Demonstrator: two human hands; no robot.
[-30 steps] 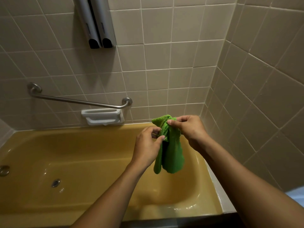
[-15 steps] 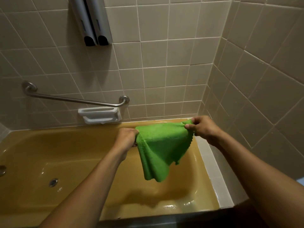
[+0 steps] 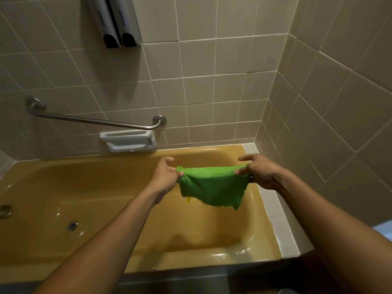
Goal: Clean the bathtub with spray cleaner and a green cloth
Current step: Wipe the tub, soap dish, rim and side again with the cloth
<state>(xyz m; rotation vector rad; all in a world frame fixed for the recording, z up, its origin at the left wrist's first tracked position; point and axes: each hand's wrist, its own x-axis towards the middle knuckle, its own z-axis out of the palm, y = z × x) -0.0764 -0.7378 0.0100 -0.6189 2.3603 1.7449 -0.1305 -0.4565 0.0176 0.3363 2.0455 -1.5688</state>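
A green cloth hangs stretched between both hands above the right end of the mustard-yellow bathtub. My left hand pinches the cloth's left top corner. The right top corner is pinched by my right hand, whose other fingers stick out loosely. The lower part of the cloth droops folded toward the tub floor. No spray cleaner is in view.
A metal grab bar and a white soap dish are fixed to the tiled back wall. Two wall dispensers hang above. The tub drain lies at the left of the wet tub floor. A tiled ledge runs along the right.
The bunched cloth was pulled open by the hands moving apart. It now hangs shorter and folded, with both hands holding its top edge taut.
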